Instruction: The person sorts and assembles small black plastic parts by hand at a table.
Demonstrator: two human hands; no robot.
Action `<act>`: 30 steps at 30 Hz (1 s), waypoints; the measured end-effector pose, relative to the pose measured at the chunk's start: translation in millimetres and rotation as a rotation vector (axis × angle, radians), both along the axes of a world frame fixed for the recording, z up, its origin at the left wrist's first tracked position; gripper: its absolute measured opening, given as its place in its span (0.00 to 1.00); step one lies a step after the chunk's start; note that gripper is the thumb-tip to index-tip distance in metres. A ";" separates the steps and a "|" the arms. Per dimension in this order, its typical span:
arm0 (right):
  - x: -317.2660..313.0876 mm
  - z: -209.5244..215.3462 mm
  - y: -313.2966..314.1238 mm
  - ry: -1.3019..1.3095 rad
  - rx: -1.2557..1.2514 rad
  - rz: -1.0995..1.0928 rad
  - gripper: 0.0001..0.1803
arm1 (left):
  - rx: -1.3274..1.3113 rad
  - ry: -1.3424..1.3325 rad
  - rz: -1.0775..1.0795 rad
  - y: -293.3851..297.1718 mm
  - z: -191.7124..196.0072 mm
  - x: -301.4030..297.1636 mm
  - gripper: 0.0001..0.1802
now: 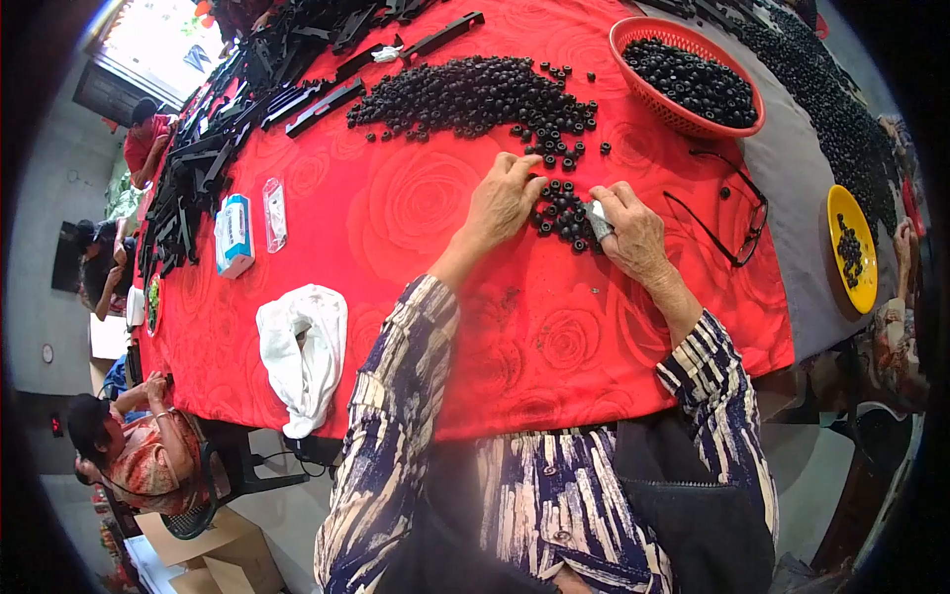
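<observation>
A small cluster of black ring-shaped plastic pieces [562, 213] lies on the red cloth between my hands. At its left edge is my left hand [500, 201], fingers bent, with thumb and forefinger a little apart and nothing visible between them. My right hand [636, 238], at the cluster's right edge, is closed on a small grey-white piece [598, 221], flat in look; its kind cannot be made out. Just beyond my hands spreads a large heap of the same black pieces [465, 94], a few straying toward the cluster.
A red plastic basket [757, 124] of black pieces stands far right, above eyeglasses [737, 259]. Rightmost is a yellow plate [864, 297] with pieces. Leftward are long black parts [203, 168], a blue-white box [234, 236] and a white cloth [317, 386]. People sit around the table.
</observation>
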State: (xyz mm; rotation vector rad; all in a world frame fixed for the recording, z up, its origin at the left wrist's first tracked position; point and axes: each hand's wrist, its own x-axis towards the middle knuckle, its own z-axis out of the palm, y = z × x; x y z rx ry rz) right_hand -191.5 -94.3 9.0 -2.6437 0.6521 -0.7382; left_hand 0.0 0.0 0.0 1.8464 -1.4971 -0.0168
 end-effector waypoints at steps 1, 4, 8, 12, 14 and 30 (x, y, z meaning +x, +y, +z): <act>-1.1 0.5 1.5 -0.018 -0.012 0.011 0.18 | 0.022 -0.018 -0.024 0.3 1.7 -4.3 0.17; 3.0 1.8 0.0 -0.058 -0.029 0.084 0.18 | 0.021 -0.042 -0.031 3.4 3.8 -12.6 0.13; 2.2 0.3 6.3 -0.072 -0.011 0.190 0.18 | 0.062 0.065 -0.081 24.1 2.9 -24.3 0.13; 6.1 -0.7 12.7 -0.083 -0.037 0.271 0.18 | 0.032 0.022 -0.082 50.8 5.4 -33.0 0.13; 7.3 -3.1 14.8 -0.093 -0.039 0.290 0.18 | -0.003 0.067 -0.085 59.3 6.7 -38.4 0.13; 10.1 -4.9 35.5 -0.295 0.121 0.382 0.15 | 0.004 0.428 0.113 150.0 9.7 -15.7 0.08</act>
